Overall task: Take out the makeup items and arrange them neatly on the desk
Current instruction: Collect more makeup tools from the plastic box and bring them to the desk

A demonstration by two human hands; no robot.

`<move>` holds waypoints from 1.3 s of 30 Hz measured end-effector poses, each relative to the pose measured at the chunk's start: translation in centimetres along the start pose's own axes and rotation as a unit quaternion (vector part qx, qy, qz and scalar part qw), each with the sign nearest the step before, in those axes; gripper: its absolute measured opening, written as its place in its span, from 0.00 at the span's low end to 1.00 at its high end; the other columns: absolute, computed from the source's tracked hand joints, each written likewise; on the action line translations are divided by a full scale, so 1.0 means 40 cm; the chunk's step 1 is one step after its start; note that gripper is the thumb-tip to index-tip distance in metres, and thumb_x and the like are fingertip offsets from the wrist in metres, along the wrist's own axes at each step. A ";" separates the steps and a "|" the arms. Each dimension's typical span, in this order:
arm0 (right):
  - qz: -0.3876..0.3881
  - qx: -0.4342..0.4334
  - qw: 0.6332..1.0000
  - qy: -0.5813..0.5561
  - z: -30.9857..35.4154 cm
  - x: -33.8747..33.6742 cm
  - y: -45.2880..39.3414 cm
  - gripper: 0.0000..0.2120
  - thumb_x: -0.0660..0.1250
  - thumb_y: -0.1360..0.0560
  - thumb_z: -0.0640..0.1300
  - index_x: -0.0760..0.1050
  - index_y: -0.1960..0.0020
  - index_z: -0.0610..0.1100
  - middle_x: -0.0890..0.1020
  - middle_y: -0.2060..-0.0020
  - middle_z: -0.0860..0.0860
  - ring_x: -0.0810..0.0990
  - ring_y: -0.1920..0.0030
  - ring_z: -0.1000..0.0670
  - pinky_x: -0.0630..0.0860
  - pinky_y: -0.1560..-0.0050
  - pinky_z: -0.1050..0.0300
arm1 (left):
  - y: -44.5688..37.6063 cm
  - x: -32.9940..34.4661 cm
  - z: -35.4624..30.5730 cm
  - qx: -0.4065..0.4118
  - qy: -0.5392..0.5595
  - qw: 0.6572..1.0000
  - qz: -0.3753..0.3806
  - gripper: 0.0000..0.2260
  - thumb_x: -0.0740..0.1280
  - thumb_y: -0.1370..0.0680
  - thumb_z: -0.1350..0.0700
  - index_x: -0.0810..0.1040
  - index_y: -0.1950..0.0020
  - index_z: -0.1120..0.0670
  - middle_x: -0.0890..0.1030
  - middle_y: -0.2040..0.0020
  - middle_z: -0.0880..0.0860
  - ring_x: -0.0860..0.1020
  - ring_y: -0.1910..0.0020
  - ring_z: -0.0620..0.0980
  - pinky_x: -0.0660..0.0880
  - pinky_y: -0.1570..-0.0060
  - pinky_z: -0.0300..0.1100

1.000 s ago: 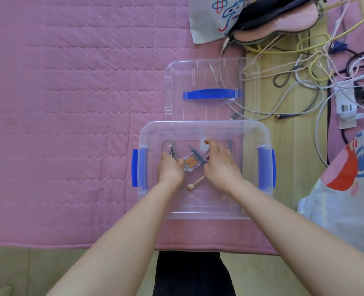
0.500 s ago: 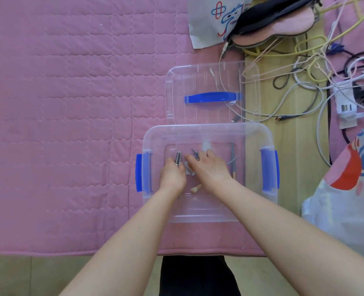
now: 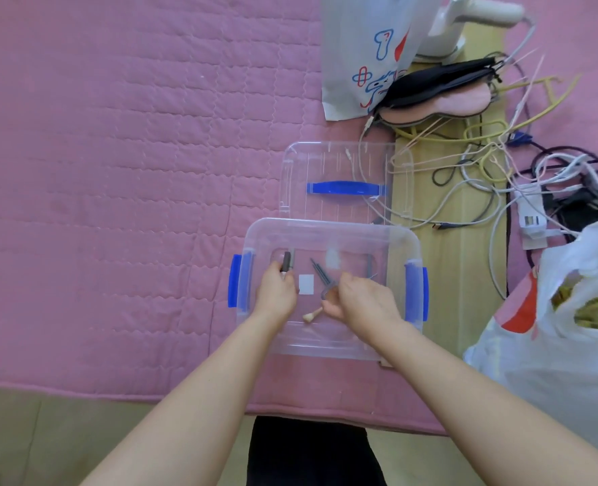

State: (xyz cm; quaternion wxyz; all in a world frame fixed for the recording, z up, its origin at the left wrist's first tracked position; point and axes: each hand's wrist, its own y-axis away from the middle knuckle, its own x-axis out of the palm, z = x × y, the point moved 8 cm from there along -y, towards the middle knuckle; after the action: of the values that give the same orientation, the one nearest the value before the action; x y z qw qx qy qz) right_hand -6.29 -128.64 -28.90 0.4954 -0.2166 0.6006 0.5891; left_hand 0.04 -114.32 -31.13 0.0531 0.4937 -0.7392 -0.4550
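Note:
A clear plastic box (image 3: 330,229) with blue side latches sits on the pink quilted cover. Both hands are inside it. My left hand (image 3: 277,293) grips dark pen-like makeup sticks (image 3: 286,262) that point away from me. My right hand (image 3: 360,299) holds a bundle of thin items: grey tweezers (image 3: 320,274) jut out past the fingers and a small brush with a wooden handle (image 3: 312,315) pokes out below. A white square pad (image 3: 306,284) lies on the box floor between the hands. A slim dark stick (image 3: 369,264) lies near the right wall.
The box's clear lid (image 3: 343,159) with a blue handle lies just beyond it. A tangle of cables (image 3: 493,170) covers the wooden strip to the right. A white plastic bag (image 3: 570,310) stands at right, a printed bag (image 3: 364,54) and an eye mask (image 3: 437,96) at the back.
My hands have drawn apart inside the box. The left one now holds the dark sticks clear of the right, and the white pad shows between them. The small orange compact is hidden now.

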 end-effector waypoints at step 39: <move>0.177 -0.390 0.895 -0.121 1.176 -0.311 0.814 0.13 0.63 0.31 0.60 0.72 0.53 0.53 0.79 0.61 0.58 0.75 0.68 0.59 0.73 0.67 0.60 | 1.228 -0.921 0.507 -0.051 0.524 0.752 -0.397 0.08 0.64 0.21 0.56 0.68 0.59 0.55 0.65 0.72 0.48 0.61 0.76 0.46 0.58 0.80 0.36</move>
State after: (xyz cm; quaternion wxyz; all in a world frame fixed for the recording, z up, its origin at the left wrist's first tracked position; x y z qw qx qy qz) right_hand -12.61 -82.37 6.45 0.3274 -0.2093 0.2865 0.8757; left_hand -25.46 -68.27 6.37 0.2716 0.9004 -0.3087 -0.1419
